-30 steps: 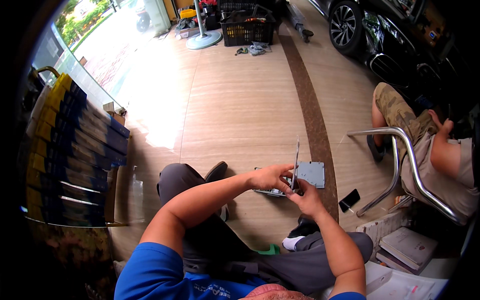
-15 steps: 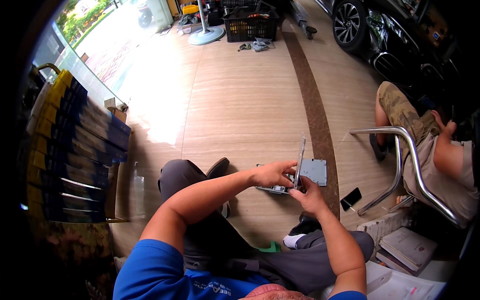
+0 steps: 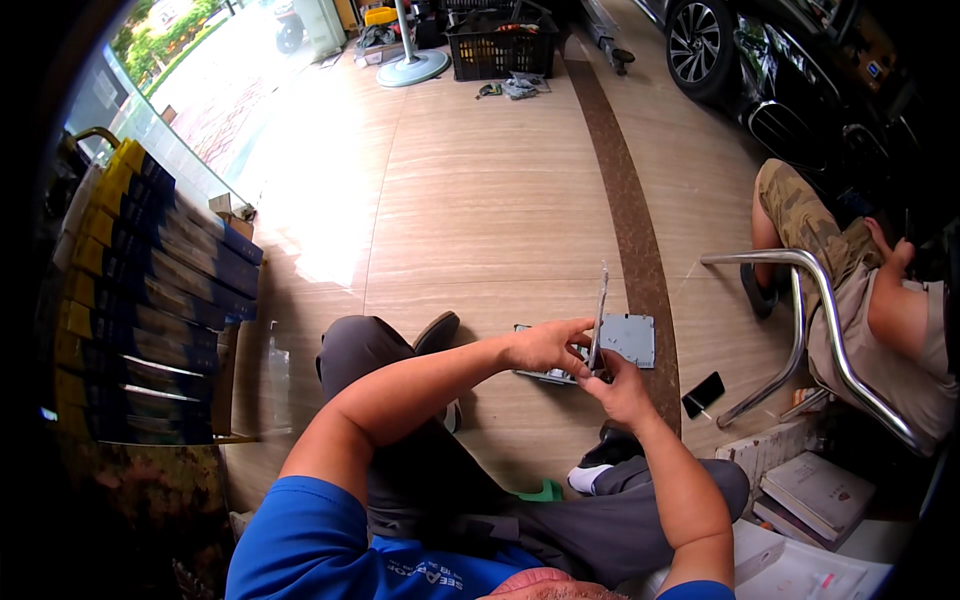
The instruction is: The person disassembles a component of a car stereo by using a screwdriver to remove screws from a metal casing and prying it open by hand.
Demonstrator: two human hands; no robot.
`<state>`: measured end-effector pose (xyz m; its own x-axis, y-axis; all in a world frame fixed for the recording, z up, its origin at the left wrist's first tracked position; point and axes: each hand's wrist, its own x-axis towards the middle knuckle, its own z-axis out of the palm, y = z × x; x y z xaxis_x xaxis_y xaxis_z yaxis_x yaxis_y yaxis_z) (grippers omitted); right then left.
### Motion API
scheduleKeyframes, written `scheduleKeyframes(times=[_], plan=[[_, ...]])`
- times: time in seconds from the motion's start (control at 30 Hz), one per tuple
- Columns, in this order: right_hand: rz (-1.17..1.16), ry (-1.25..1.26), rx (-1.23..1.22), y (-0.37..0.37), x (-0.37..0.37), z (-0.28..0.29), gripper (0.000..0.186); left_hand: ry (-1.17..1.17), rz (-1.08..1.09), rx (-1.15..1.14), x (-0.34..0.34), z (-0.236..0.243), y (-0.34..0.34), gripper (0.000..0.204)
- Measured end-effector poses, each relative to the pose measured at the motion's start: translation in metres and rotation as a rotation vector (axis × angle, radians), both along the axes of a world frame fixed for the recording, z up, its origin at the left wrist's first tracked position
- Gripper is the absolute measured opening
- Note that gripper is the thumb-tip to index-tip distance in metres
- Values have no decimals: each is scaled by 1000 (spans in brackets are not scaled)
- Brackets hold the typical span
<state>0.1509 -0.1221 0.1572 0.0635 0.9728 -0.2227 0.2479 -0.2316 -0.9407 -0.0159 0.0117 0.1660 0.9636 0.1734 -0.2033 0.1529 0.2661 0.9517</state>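
Observation:
Both hands hold a thin flat panel (image 3: pixel 602 305), upright and seen almost edge-on, with a shiny silvery edge. My left hand (image 3: pixel 550 347) grips its left face near the lower end, fingers bent against it. From below and right, my right hand (image 3: pixel 622 390) pinches the bottom end between thumb and fingers. Under my left hand, an opened grey device housing (image 3: pixel 552 377) lies on the floor, partly hidden by the hand. Just right of the panel lies a flat grey metal plate (image 3: pixel 630 338) with small dark spots along its edges.
A black phone (image 3: pixel 703 394) lies right of my right hand, near a chrome chair frame (image 3: pixel 815 280) and a seated person (image 3: pixel 810 220). Boxes (image 3: pixel 160 250) stack at left. A black crate (image 3: pixel 503 48) and a car wheel (image 3: pixel 697 50) stand farther off. Books (image 3: pixel 818 492) lie lower right.
The panel has turned slightly in my hands and its top end sits a little lower. Both hands keep nearly the same place and grip.

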Motion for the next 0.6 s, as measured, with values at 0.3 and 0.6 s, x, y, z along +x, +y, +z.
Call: scheduleKeyframes(times=[0.3,0.6], plan=[[3,3,38,-1,0,-3,47,-22,29,-17,-1,-7,2,80],[-1,22,-14,1,-3,9,44,-36,13,-66,-1,-4,1,84]])
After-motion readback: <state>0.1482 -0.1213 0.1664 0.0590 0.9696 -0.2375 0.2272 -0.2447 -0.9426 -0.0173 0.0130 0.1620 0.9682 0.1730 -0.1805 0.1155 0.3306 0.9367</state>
